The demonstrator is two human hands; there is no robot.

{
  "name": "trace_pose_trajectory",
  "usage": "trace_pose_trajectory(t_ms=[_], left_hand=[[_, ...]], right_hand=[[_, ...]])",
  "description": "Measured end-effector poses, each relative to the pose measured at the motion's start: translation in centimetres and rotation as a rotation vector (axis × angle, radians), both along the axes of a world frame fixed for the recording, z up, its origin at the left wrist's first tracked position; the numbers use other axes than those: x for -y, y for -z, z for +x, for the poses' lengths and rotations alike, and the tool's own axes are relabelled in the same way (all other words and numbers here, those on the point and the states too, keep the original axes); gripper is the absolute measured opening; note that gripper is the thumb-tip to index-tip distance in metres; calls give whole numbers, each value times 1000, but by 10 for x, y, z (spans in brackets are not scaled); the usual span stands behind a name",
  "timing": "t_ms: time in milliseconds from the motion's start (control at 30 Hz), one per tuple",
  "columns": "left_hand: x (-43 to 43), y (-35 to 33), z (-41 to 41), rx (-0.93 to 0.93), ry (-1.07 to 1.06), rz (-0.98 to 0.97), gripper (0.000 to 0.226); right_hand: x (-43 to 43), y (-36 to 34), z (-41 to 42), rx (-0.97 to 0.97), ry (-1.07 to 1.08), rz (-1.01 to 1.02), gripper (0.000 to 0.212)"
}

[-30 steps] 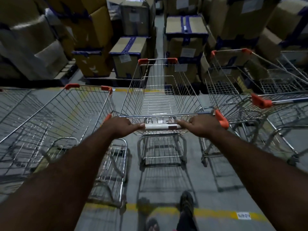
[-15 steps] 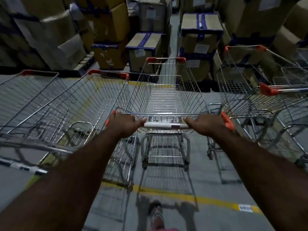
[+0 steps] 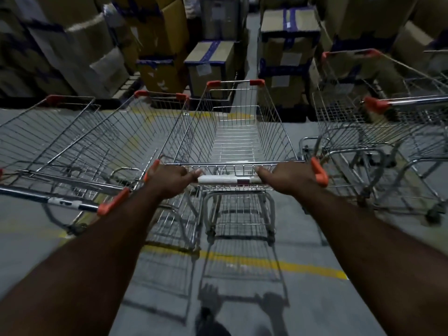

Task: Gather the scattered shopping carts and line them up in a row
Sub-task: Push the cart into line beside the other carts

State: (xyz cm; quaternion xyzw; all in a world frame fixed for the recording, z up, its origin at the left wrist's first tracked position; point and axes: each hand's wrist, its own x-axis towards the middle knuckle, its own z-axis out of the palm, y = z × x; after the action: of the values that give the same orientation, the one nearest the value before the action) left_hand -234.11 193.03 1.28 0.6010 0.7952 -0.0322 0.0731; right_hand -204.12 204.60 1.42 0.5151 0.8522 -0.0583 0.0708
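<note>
While the left hand (image 3: 169, 180) and the right hand (image 3: 286, 178) each wrap closed around the handle bar (image 3: 228, 179) of the centre cart (image 3: 232, 132), which stands mid-frame with its nose toward the cardboard boxes (image 3: 211, 66) at upper centre, several faults are possible. The left neighbour cart (image 3: 126, 137) sits just beside the centre cart, with the baskets nearly touching. A slight steer to the left would likely scrape wire on wire or trap the left knuckles against that cart's rim. A push carried too far would probably drive the front rim into the boxes. At the right of the frame, the right-hand carts (image 3: 351, 122) stand apart from the centre cart across a strip of bare floor, so the row would finish uneven unless that gap is closed. Hidden items: the centre cart's front castors lie under the basket and cannot be checked for alignment. The far-left cart (image 3: 43, 127) and the right-hand carts are cut off by the frame edges. The fingertips curl beneath the bar, out of view. Box labels are too blurred to read in the dim light.
</note>
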Motion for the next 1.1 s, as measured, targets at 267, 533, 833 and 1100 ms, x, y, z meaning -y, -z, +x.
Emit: trace_pose_trajectory(t_ms=[267, 533, 833, 1100], left_hand=[[19, 3, -8, 35, 34, 6, 79], [38, 2, -18, 105, 87, -26, 99], [61, 2, -17, 84, 122, -58, 77], [76, -3, -11, 71, 132, -7, 70]], right_hand=[[31, -5, 0, -12, 21, -65, 86], [61, -3, -5, 12, 44, -44, 82], [85, 2, -1, 86, 54, -46, 96], [103, 4, 0, 23, 77, -51, 98]])
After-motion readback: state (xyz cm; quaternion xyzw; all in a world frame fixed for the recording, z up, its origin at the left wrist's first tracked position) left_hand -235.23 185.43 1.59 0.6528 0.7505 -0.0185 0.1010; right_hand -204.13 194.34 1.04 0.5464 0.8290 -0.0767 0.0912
